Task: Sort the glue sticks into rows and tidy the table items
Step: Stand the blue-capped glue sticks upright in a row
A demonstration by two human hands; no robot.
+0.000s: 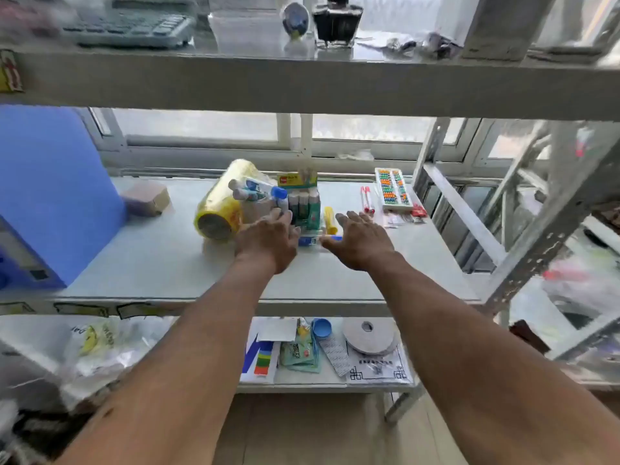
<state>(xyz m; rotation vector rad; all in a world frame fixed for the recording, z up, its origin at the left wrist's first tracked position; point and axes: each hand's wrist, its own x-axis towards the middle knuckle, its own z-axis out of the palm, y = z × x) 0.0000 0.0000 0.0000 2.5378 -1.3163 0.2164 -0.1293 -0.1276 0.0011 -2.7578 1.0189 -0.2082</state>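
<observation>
On the pale shelf table (161, 256), a green display box of glue sticks (303, 201) stands upright near the middle. Loose blue-capped glue sticks (258, 191) lie piled on a yellow wrapped roll (221, 203) to its left. A yellow glue stick (329, 219) lies right of the box, and a blue-and-white one (310, 239) lies flat between my hands. My left hand (268, 239) reaches palm down, fingertips touching the pile by the box. My right hand (360, 239) hovers palm down with fingers spread, its thumb at the flat stick. Neither hand visibly grips anything.
A blue box (50, 196) stands at the left, with a small brown box (147, 199) beside it. Red pens (366, 199), a tray of coloured pins (393, 189) and small packets lie at the right. A shelf board (302, 82) runs overhead; another shelf below holds papers and a tape roll (369, 335).
</observation>
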